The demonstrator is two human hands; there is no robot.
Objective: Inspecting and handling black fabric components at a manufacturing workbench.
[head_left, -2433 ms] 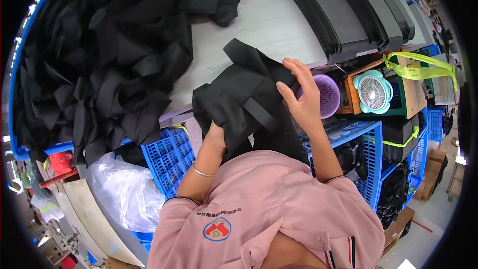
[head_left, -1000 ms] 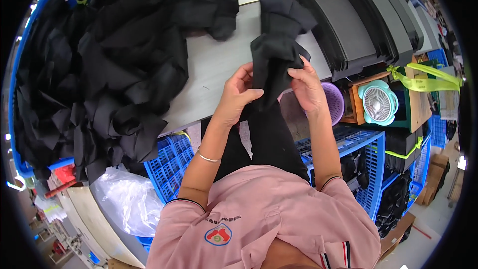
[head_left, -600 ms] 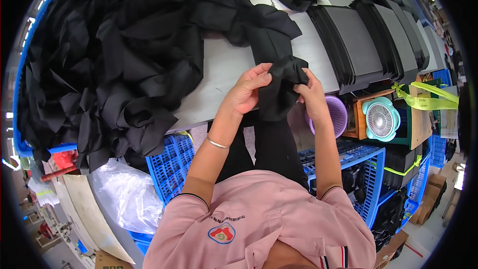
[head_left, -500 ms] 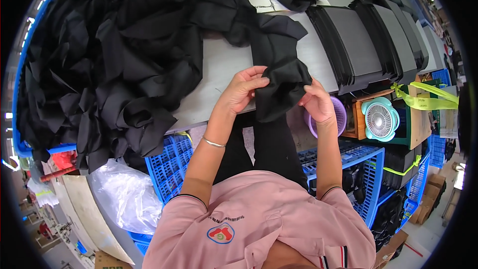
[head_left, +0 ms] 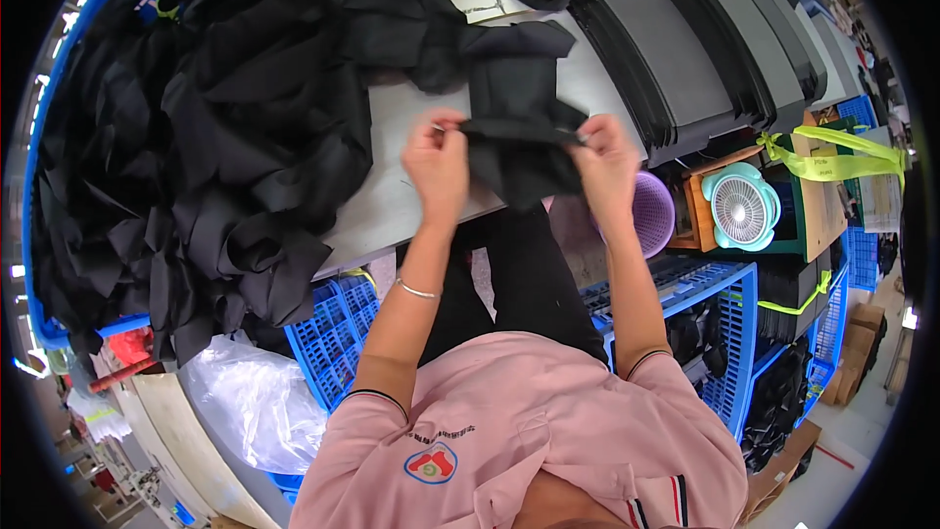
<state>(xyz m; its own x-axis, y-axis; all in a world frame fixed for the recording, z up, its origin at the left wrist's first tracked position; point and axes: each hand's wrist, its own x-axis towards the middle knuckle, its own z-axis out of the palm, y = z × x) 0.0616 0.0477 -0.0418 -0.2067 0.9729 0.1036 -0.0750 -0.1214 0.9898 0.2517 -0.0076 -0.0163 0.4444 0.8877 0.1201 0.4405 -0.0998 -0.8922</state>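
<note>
My left hand (head_left: 438,163) and my right hand (head_left: 607,165) each pinch an end of a black fabric piece (head_left: 519,118) and hold it stretched between them above the near edge of the grey worktable (head_left: 392,206). The piece is folded, with its upper part lying on the table and a lower flap hanging down over my lap. A large heap of black fabric pieces (head_left: 196,147) fills the table to the left of my left hand.
Stacks of flat black panels (head_left: 705,69) lie on the table's right part. Below it stand a purple basket (head_left: 654,214), a small teal fan (head_left: 742,208), blue plastic crates (head_left: 338,333) and a clear plastic bag (head_left: 255,402).
The fabric piece was bunched in my hands near my chest, then lifted onto the table. My hands have moved apart and now hold it stretched by its two ends.
</note>
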